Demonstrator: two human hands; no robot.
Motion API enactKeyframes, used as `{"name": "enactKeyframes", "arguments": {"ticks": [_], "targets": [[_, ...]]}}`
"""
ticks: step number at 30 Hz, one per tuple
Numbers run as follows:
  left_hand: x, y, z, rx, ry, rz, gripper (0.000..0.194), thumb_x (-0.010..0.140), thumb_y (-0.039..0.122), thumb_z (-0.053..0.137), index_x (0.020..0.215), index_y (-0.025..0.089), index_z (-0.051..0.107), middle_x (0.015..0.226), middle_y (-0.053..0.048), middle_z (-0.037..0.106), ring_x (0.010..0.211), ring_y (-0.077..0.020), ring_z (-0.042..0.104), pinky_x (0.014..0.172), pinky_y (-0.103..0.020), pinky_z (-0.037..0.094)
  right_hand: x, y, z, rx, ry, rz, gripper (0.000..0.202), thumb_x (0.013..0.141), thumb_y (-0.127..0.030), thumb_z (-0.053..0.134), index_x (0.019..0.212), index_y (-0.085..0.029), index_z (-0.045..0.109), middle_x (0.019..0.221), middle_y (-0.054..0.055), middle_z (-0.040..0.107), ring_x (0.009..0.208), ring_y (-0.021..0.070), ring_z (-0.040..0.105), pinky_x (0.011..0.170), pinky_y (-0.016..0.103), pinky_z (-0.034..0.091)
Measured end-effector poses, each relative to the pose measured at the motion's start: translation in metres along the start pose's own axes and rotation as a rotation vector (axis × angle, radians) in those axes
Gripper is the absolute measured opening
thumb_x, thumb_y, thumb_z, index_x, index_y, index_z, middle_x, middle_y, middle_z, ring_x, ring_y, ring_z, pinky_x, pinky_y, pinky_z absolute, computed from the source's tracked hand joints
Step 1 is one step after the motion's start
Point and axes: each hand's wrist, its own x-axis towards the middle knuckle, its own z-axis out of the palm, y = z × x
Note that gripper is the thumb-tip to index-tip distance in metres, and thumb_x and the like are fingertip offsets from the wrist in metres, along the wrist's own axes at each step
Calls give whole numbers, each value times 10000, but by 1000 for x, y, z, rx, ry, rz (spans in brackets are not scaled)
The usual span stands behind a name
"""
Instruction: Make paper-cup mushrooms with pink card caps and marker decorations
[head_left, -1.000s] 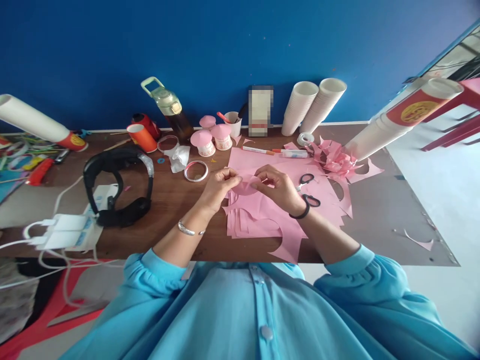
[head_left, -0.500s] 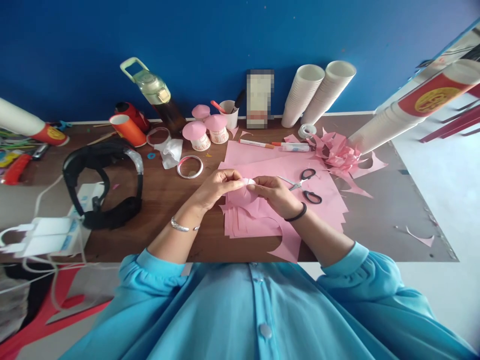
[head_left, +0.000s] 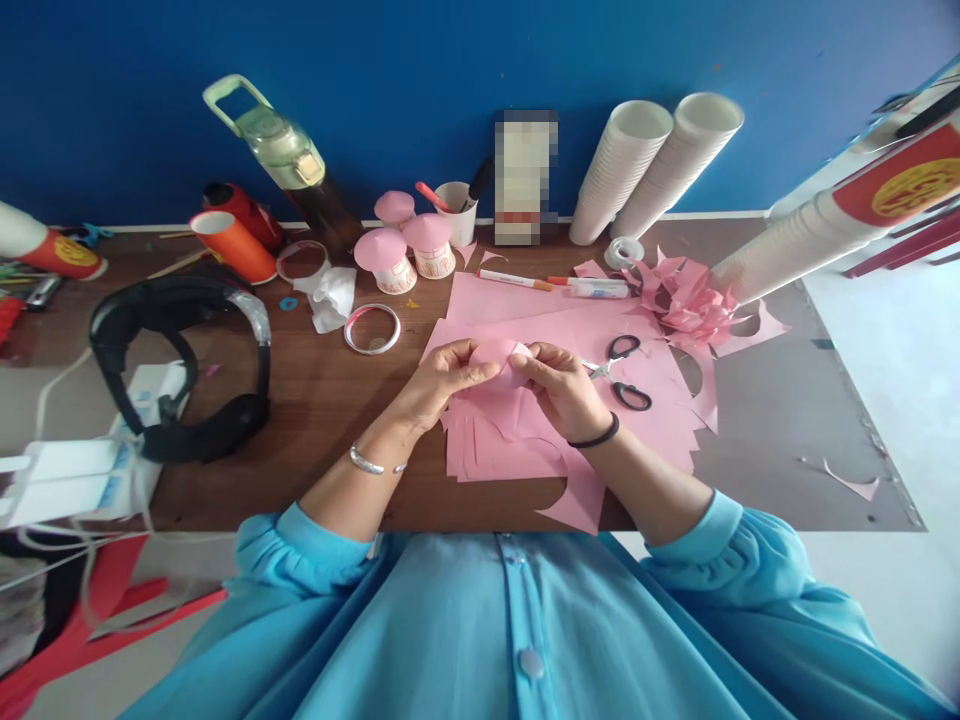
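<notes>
Blue wall (head_left: 420,90) behind brown tabletop (head_left: 300,480); left hand (head_left: 439,385) and right hand (head_left: 559,385) both pinch one small pink paper piece (head_left: 491,352) between them, over stacked pink sheets (head_left: 570,325). Uneven finger pressure could crease or tear it. Piece looks thin, rounded, pale-patched at the right fingertips; scissors (head_left: 604,368) lie just beside the right hand.

Shows smooth, matt paper in the held piece (head_left: 493,352) and the sheets (head_left: 495,305). Gleams as polished metal at the bangle (head_left: 366,461); combines shiny metal blades with smooth black plastic grips on the scissors (head_left: 601,369). Looks wood-like on the table (head_left: 307,420), with a pale sheen toward the right. Appears glossy and translucent on the bottle (head_left: 285,150), dull paper on the cups (head_left: 622,170), soft and crumpled on the tissue (head_left: 333,300), gathered smooth cloth on the shirt (head_left: 442,620).
</notes>
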Motion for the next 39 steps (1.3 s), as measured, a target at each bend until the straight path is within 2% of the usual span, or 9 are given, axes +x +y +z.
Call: {"name": "enactKeyframes", "arguments": {"ticks": [5,8,14,21,24,27,31,35,39], "targets": [[-1,-8,4,60,32,28,331,672,334,919,937,177,798,910,-30,764,884,-186,671,874,-315,502,-1,3,1,-79,-15,-86,378,698,-447,902,614,-195,633,656,-41,556,647,102,441,652,266,374],[0,-10,4,64,65,29,300,646,333,927,865,169,804,829,-23,753,831,-177,669,848,-309,502,-2,5,2,-108,-33,-95,367,702,-458,900,631,-195,655,680,-32,591,670,111,480,677,273,399],[1,-9,-7,70,-8,24,263,680,286,909,902,181,813,854,-12,758,809,-151,671,805,-275,516,-3,4,1,-65,-40,-66,285,704,-435,902,719,-210,728,743,-18,665,697,121,534,702,274,437],[1,-7,-10,57,-33,-31,331,636,275,932,934,176,827,875,-26,774,812,-164,688,813,-284,529,-4,2,0,-77,-41,-78,265,734,-393,886,690,-199,712,704,-27,636,650,101,492,643,260,387],[0,-4,-8,-44,-40,-71,348,650,365,923,920,166,830,864,-41,779,784,-160,679,758,-267,519,-5,-1,2,-11,-6,-35,293,691,-406,907,661,-199,702,664,-32,618,615,95,481,628,257,400],[-1,-2,-7,-177,-33,-75,330,670,432,906,813,149,814,804,-45,761,730,-146,659,700,-253,508,-5,-4,3,64,18,32,331,655,-424,922,626,-200,680,618,-41,579,591,92,475,607,249,413],[-1,-3,-7,-217,-42,-67,306,665,383,919,832,155,803,780,-31,750,690,-126,643,654,-234,482,-5,-5,2,111,39,68,349,633,-438,931,639,-204,673,654,-35,603,621,97,513,606,238,431],[-1,-4,-5,-196,-71,-58,278,693,348,903,874,162,805,883,-55,781,790,-168,688,740,-278,510,-4,-3,0,115,30,67,336,658,-426,918,631,-200,671,631,-44,581,604,87,497,595,226,426],[0,-5,-5,-172,-5,-51,269,688,363,902,800,153,777,813,-53,755,718,-170,658,669,-295,486,-4,-2,0,97,27,81,343,660,-445,908,648,-202,666,669,-32,607,628,100,525,634,246,464]]}}
